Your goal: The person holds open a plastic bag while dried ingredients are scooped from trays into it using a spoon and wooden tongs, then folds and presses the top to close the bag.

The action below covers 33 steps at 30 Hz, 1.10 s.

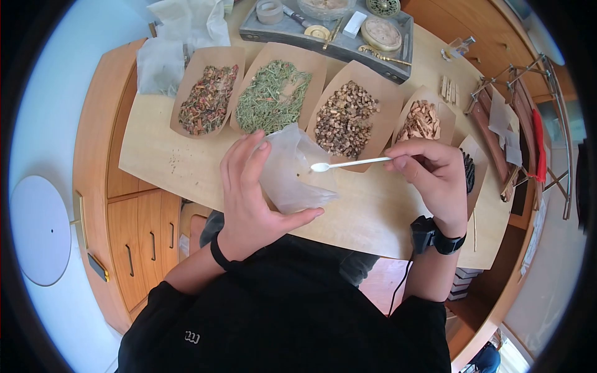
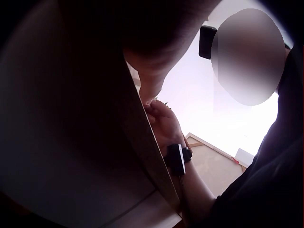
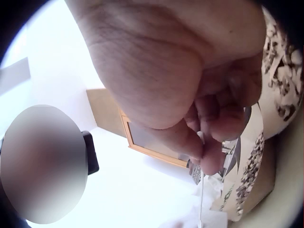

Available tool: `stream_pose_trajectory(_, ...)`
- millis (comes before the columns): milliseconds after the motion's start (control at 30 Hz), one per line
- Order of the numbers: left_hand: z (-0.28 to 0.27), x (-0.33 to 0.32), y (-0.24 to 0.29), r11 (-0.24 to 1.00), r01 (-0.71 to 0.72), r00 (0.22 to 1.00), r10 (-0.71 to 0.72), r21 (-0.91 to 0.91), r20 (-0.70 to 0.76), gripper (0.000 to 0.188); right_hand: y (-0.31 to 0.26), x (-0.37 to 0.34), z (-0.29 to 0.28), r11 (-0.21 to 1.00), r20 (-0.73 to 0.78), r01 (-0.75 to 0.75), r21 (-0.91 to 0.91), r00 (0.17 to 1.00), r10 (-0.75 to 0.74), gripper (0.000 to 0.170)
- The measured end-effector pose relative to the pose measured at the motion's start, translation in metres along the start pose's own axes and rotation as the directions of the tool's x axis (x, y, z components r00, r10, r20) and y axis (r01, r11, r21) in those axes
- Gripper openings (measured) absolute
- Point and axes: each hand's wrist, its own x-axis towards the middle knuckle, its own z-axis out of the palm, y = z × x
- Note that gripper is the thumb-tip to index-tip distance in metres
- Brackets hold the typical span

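We see the left hand [image 1: 249, 196] curled loosely round a translucent white pouch [image 1: 283, 168], fingers on one side and thumb stretched along the near edge; that spread seems meant to keep the soft mouth apart, since such thin material would probably fold inward. The pouch is over the table [image 1: 373, 208], close to the person, though we cannot tell whether its base rests there. The right hand [image 1: 435, 177] pinches a slim white spoon [image 1: 354, 163] near its handle end, which, we judge, lets the bowl reach the pouch's mouth with the knuckles clear. Beyond, paper trays [image 1: 385, 93] form an arc, presumably so that each dried ingredient sits apart and within reach.
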Motion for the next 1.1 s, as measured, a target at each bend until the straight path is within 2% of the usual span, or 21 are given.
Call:
stream_pose_trajectory(67, 0.000, 0.000, 0.000, 1.000, -0.002, 1.000, 0.002, -0.003, 0.002, 0.140, -0.003, -0.002, 0.003, 0.998, -0.208, 0.020, -0.053, 0.978, -0.030, 0.015)
stream_pose_trajectory(100, 0.000, 0.000, 0.000, 1.000, 0.002, 1.000, -0.002, -0.006, 0.004, 0.140, 0.001, 0.002, -0.002, 0.982, -0.302, 0.070, -0.175, 0.946, -0.122, 0.016)
stream_pose_trajectory(133, 0.000, 0.000, 0.000, 1.000, 0.005, 1.000, -0.005, -0.010, 0.006, 0.140, 0.005, 0.004, -0.010, 0.982, -0.304, 0.069, -0.175, 0.945, -0.120, 0.016)
stream_pose_trajectory(200, 0.000, 0.000, 0.000, 1.000, 0.003, 1.000, -0.003, -0.012, 0.009, 0.140, 0.011, 0.006, -0.027, 0.930, -0.388, -0.136, -0.342, 0.922, -0.007, 0.018)
stream_pose_trajectory(267, 0.000, 0.000, 0.000, 1.000, 0.001, 1.000, -0.001, -0.012, 0.013, 0.139, 0.012, 0.008, -0.027, 0.927, -0.361, -0.136, -0.349, 0.933, 0.001, 0.020)
stream_pose_trajectory(333, 0.000, 0.000, 0.001, 1.000, 0.006, 1.000, -0.006, -0.011, 0.012, 0.139, 0.012, 0.011, -0.018, 0.979, -0.214, -0.125, -0.161, 0.973, 0.089, 0.020)
stream_pose_trajectory(400, 0.000, 0.000, 0.002, 1.000, 0.007, 1.000, -0.007, -0.010, 0.012, 0.139, 0.010, 0.014, -0.006, 0.983, -0.214, -0.151, -0.105, 0.969, 0.126, 0.019)
stream_pose_trajectory(467, 0.000, 0.000, 0.001, 1.000, 0.012, 1.000, -0.012, -0.007, 0.011, 0.138, 0.006, 0.016, -0.004, 0.964, -0.186, -0.268, -0.002, 0.947, 0.262, 0.017)
stream_pose_trajectory(600, 0.000, 0.000, 0.000, 1.000, 0.008, 1.000, -0.008, -0.010, -0.001, 0.138, 0.008, 0.017, -0.008, 0.970, -0.209, -0.241, -0.006, 0.949, 0.235, 0.017)
stream_pose_trajectory(800, 0.000, 0.000, -0.001, 1.000, 0.000, 1.000, 0.000, -0.019, -0.003, 0.136, 0.007, 0.011, -0.011, 0.987, -0.171, -0.138, 0.082, 0.974, 0.150, 0.018)
stream_pose_trajectory(867, 0.000, 0.000, -0.001, 1.000, 0.002, 1.000, -0.002, -0.022, -0.002, 0.135, 0.000, 0.003, -0.004, 0.985, -0.042, -0.137, 0.108, 0.989, 0.142, 0.017)
stream_pose_trajectory(900, 0.000, 0.001, 0.000, 1.000, -0.002, 1.000, 0.002, -0.020, -0.004, 0.135, -0.004, 0.001, 0.002, 0.996, -0.055, -0.089, -0.010, 0.995, 0.088, 0.018)
stream_pose_trajectory(933, 0.000, 0.001, 0.000, 1.000, -0.006, 1.000, 0.006, -0.019, -0.005, 0.135, -0.002, 0.002, 0.002, 0.996, -0.053, -0.091, -0.009, 0.995, 0.090, 0.018)
stream_pose_trajectory(1000, 0.000, 0.000, 0.001, 1.000, 0.001, 1.000, -0.001, -0.017, -0.001, 0.136, 0.004, 0.003, -0.004, 0.994, -0.261, -0.034, -0.101, 0.965, 0.007, 0.019)
stream_pose_trajectory(1033, 0.000, 0.000, 0.001, 1.000, 0.005, 1.000, -0.005, -0.018, 0.000, 0.137, 0.006, 0.004, -0.011, 0.994, -0.267, -0.037, -0.102, 0.964, 0.008, 0.019)
stream_pose_trajectory(1100, 0.001, 0.001, 0.001, 1.000, -0.006, 1.000, 0.006, -0.019, -0.002, 0.137, 0.011, 0.006, -0.022, 0.974, -0.355, -0.064, -0.217, 0.935, -0.018, 0.019)
